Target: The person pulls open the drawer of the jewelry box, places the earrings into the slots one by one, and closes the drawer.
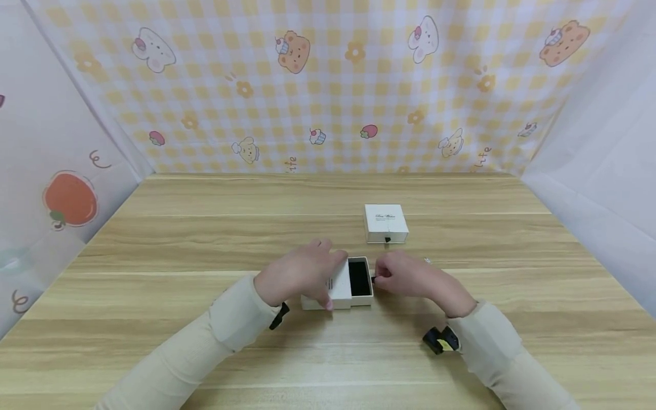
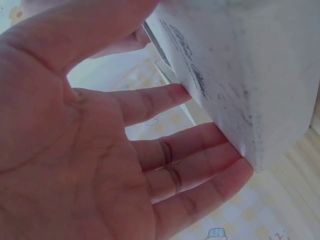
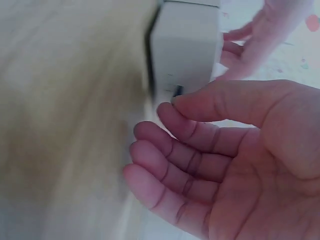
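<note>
A white drawer-style gift box with dark printing lies on the table in front of me. Its inner drawer is slid partway out to the right, showing a black lining. My left hand holds the outer sleeve, thumb on the near side and fingers on the far side; the left wrist view shows the fingertips against the printed sleeve. At the drawer's front, my right hand pinches a black ribbon tab between thumb and forefinger, its other fingers curled.
A second white box, closed and with a black tab, sits farther back. A tiny silvery item lies just beyond my right hand. Black wrist devices are on both arms. A checked curtain borders the wooden table's back edge.
</note>
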Tool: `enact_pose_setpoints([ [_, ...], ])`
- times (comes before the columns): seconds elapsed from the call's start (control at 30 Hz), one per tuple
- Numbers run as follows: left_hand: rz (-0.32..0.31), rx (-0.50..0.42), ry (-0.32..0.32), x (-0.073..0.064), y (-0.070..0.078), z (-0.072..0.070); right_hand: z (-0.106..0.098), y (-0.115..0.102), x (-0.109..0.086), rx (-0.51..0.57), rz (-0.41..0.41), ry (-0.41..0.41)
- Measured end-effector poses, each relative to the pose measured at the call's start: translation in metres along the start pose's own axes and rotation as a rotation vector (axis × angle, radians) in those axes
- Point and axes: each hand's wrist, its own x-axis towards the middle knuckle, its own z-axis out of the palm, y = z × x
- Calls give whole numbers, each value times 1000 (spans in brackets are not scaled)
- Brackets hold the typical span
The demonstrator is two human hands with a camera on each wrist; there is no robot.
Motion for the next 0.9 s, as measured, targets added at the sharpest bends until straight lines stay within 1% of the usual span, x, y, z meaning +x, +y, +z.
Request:
enact_pose_setpoints([
  [0.13, 0, 15, -1, 1, 0, 0, -8, -3, -5, 3, -1, 36],
  [0.23, -2, 31, 0, 1, 0, 1, -12, -8, -9, -3, -30, 68],
  [0.3, -4, 36, -2, 1, 0, 0, -13, -12, -11, -12, -48, 63],
  [0.37, -4, 38, -3, 1, 0, 0, -11, -16, -12, -30, -53, 52],
  [0.47, -5, 36, -5, 1, 0, 0, -7, -20, -13, -87, -61, 38],
  [0.6, -11, 35, -5, 0, 1, 0, 0, -21, -13, -146, -84, 31],
  [0.77, -16, 36, -7, 0, 1, 0, 6, -20, -11, -147, -123, 47],
  [0.9, -12, 36, 1, 0, 1, 0, 9, -19, -7, -110, -164, 75],
])
